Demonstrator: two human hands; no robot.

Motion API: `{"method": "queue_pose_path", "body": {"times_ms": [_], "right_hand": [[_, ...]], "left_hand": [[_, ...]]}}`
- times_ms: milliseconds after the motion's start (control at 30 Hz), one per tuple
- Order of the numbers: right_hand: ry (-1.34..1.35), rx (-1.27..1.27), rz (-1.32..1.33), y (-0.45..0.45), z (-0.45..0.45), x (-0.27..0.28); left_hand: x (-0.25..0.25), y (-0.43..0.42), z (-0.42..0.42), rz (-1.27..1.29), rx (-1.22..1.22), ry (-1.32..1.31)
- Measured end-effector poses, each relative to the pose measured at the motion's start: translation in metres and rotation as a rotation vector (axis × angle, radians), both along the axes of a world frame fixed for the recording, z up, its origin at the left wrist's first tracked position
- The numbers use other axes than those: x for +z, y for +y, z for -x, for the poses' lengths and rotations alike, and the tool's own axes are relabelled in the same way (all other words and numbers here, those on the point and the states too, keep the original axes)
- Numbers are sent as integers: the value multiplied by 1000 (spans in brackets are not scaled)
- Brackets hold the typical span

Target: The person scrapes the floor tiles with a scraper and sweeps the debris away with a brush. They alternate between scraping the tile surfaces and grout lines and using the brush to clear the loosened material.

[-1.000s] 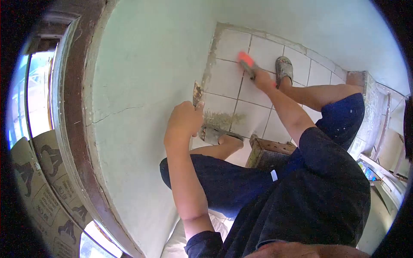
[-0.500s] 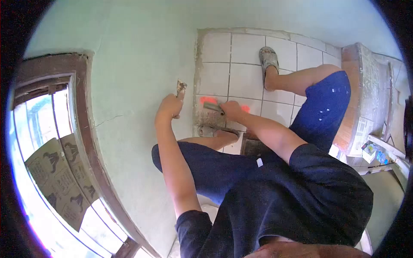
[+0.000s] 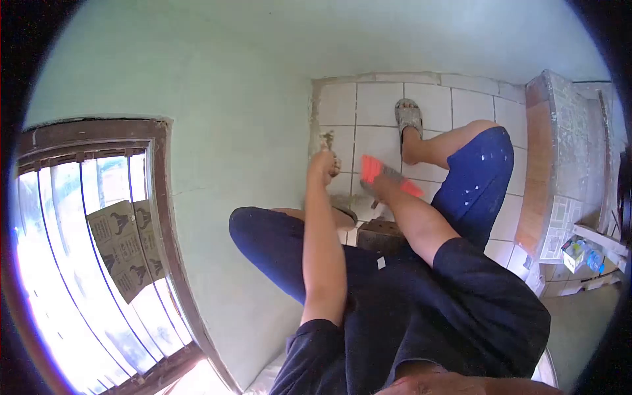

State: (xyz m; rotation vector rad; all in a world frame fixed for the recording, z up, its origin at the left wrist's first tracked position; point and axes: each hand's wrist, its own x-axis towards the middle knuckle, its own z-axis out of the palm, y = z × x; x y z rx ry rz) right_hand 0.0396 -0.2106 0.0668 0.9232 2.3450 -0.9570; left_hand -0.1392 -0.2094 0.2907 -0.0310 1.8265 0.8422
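Observation:
My left hand (image 3: 322, 167) is closed around what looks like a small putty knife (image 3: 327, 139), its upper end mottled white and brown. It is beside the green wall (image 3: 257, 145), over the tiled floor. Lower and to the right, my right hand (image 3: 376, 189) grips a flat orange-red tool with a grey middle (image 3: 388, 175), tilted above the tiles; its exact kind I cannot make out. The two hands are apart. Part of the right hand's fingers is hidden behind the tool and wrist.
A brown wooden block or stool (image 3: 382, 236) stands between my legs. My feet wear grey clogs (image 3: 409, 117) on white floor tiles (image 3: 378, 105). To the left is a barred window (image 3: 158, 158) with cardboard behind it. A tiled ledge (image 3: 566, 145) and a plastic bottle (image 3: 594, 259) are at right.
My left hand has moved right, away from the wall surface, with the putty knife. The orange tool has turned and moved right with my right hand. The whole view has shifted.

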Motion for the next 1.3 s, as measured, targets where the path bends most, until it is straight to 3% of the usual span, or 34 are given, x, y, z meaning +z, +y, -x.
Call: {"method": "queue_pose_path", "body": {"times_ms": [67, 100, 167, 200, 267, 400, 467, 500, 567, 600, 667, 700, 800, 833, 867, 900, 933, 1000, 1067, 1100, 1167, 1200, 1267, 1300], "right_hand": [[183, -256, -53, 11, 20, -9], [167, -247, -51, 23, 31, -11], [266, -556, -167, 57, 57, -3], [250, -550, -173, 69, 59, 20], [490, -1377, 1151, 102, 62, 82], [458, -1196, 1028, 128, 102, 52], [471, -614, 670, 138, 110, -12], [434, -615, 678, 141, 119, -13], [234, -967, 793, 152, 148, -3], [200, -966, 799, 156, 152, -24], [352, -779, 447, 161, 159, -82], [642, -655, 331, 160, 158, -110], [769, -685, 241, 175, 168, -151], [751, -685, 252, 185, 175, -149], [554, -621, 137, 200, 188, -133], [361, -553, 24, 211, 199, -130], [381, -619, 82, 230, 210, -147], [379, -689, 161, 244, 222, -159], [262, 67, -524, 274, 243, -116], [258, 65, -519, 270, 238, -140], [520, -745, 147, 258, 225, -203], [518, -747, 143, 252, 219, -194], [410, -141, -421, 220, 199, -152], [391, -759, 154, 216, 207, -115]], "left_hand": [[-28, 10, -14, -50, 104, -112], [-42, 11, -19, -89, 207, -218], [-62, 12, -27, -93, 234, -223], [-69, 17, -26, -104, 245, -214], [-87, 25, -17, -124, 239, -224], [-150, 44, 9, -144, 195, -349], [-157, 61, 12, -171, 380, -385], [-161, 67, 16, -153, 399, -411], [-173, 83, 30, -77, 392, -322], [-181, 89, 35, -57, 409, -340], [-203, 97, 44, -23, 250, -272], [-218, 100, 47, -9, 261, -288], [-253, 116, 57, 4, 228, -216], [-251, 126, 62, 16, 205, -123], [-255, 133, 66, 28, 179, -30], [-288, 142, 70, 0, 100, 158], [-321, 152, 74, -29, 19, 345], [-290, 184, 107, 110, -88, 147], [-316, 195, 125, 31, -17, 101], [-323, 199, 128, -63, 52, 64], [-317, 182, 108, -48, 140, 83], [-313, 172, 96, -40, 232, 107], [-310, 153, 74, -48, 201, 171], [-311, 149, 72, -52, 170, 243]]}}
